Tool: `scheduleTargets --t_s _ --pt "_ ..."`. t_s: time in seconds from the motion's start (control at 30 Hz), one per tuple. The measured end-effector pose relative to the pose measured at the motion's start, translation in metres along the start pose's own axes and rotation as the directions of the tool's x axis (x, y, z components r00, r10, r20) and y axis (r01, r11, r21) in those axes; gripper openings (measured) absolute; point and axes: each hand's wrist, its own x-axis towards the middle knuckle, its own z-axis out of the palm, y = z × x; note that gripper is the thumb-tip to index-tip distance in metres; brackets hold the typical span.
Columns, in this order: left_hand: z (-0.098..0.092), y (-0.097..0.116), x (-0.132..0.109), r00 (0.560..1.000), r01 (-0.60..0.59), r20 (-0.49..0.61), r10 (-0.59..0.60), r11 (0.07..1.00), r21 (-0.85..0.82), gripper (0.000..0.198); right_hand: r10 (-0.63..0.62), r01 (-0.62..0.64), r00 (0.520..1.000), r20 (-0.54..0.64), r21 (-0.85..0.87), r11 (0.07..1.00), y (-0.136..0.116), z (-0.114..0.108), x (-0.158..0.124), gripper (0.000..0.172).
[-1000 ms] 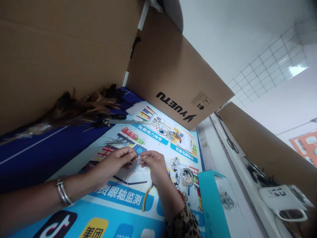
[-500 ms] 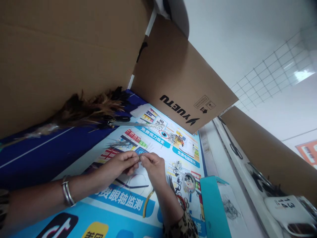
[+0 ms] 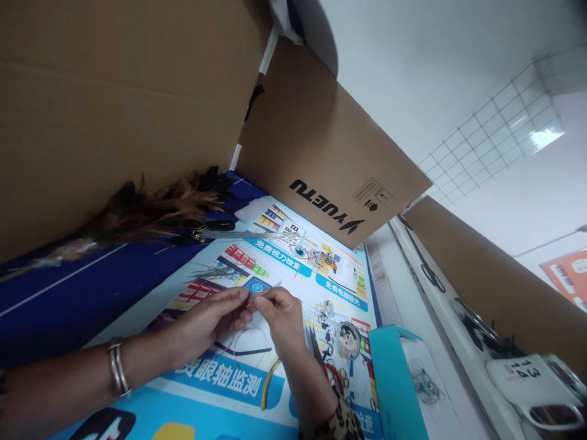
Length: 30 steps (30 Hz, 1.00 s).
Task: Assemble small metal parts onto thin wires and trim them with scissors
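Note:
My left hand (image 3: 215, 318), a silver bangle on its wrist, reaches in from the left with thumb and forefinger pinched. Its fingertips meet those of my right hand (image 3: 282, 311), which pinches too. What lies between the fingers is too small to make out. Below them a thin pinkish loop of thread or wire (image 3: 235, 347) shows against the printed sheet. A yellow curved handle (image 3: 269, 384) lies near my right wrist. Just right of that forearm is a dark-pointed tool with red handles (image 3: 338, 377), partly hidden by the arm.
Dark thin stems (image 3: 213, 270) and pale wires (image 3: 257, 234) lie beyond my hands. Small black rings (image 3: 329, 342) and a wire tangle (image 3: 325, 310) are on the right. Brown feathers (image 3: 156, 201) rest along the cardboard wall (image 3: 114, 104). A turquoise box (image 3: 397, 382) stands at right.
Both hands have shifted slightly left and down in the picture, along with a small camera shift. The left hand has rolled somewhat, and the fingertips remain together.

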Motion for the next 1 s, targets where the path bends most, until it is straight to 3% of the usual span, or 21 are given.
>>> scheduleTargets --t_s 0.13,0.33,0.83,0.93,1.0 --pt "0.011 0.006 0.001 0.990 -0.036 -0.138 0.000 0.967 -0.254 0.033 -0.010 0.011 0.999 0.048 -0.025 1.000 -0.002 0.013 -0.007 0.014" --pt "0.022 0.018 -0.005 0.986 -0.048 -0.166 -0.011 0.937 -0.345 0.045 -0.066 0.076 0.996 0.056 -0.208 0.975 -0.002 0.035 -0.015 0.010" --pt "0.018 0.016 -0.003 0.985 -0.061 -0.170 0.003 0.940 -0.336 0.045 -0.112 0.132 0.990 0.089 -0.266 0.955 0.008 0.038 -0.015 0.015" --pt "0.016 0.015 -0.004 0.990 -0.042 -0.140 0.004 0.961 -0.274 0.043 -0.134 0.153 0.987 0.083 -0.293 0.944 0.008 0.035 -0.015 0.018" --pt "0.014 0.015 -0.005 0.992 -0.069 -0.115 0.052 0.986 -0.153 0.039 -0.205 0.217 0.976 0.075 -0.399 0.891 0.007 0.030 -0.015 0.019"
